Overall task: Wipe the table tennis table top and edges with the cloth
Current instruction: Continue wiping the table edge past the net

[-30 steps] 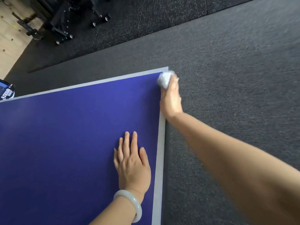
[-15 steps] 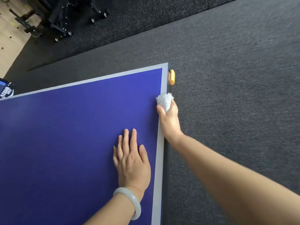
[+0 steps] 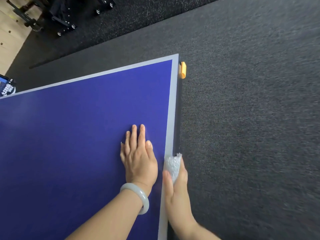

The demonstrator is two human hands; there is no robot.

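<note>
**Now at the right edge, cloth clamped over the rim**

Here the right hand (image 3: 176,193) grasps the bunched white cloth (image 3: 173,166). Its thumb lies on the grey border strip and the rest of the hand hangs outside the rim, so the cloth is squeezed against the table's right edge, on the near half of that side. How the fingers sit under the rim is hidden.

Just beside it, the left hand (image 3: 138,158) lies flat and relaxed on the blue top of the table (image 3: 69,135), fingers straight and holding nothing. A pale bracelet (image 3: 138,196) circles that wrist.

The cloth looks soft, light and nubbly. It should crush easily to the shape of the edge, and it is best held as 1 wad in the palm, with no loose tail left to drag or slip out. The table, by contrast, looks stiff and smooth, so moderate pressure should let the wad slide without snagging.

Farther along the same edge, an orange clip (image 3: 182,70) juts from the side just short of the far right corner; the cloth could catch there. Beyond the table lies dark grey carpet (image 3: 251,118), with black wheeled frames (image 3: 64,19) past the far edge. A dark printed packet (image 3: 7,87) peeks in beside the table's far left.
</note>
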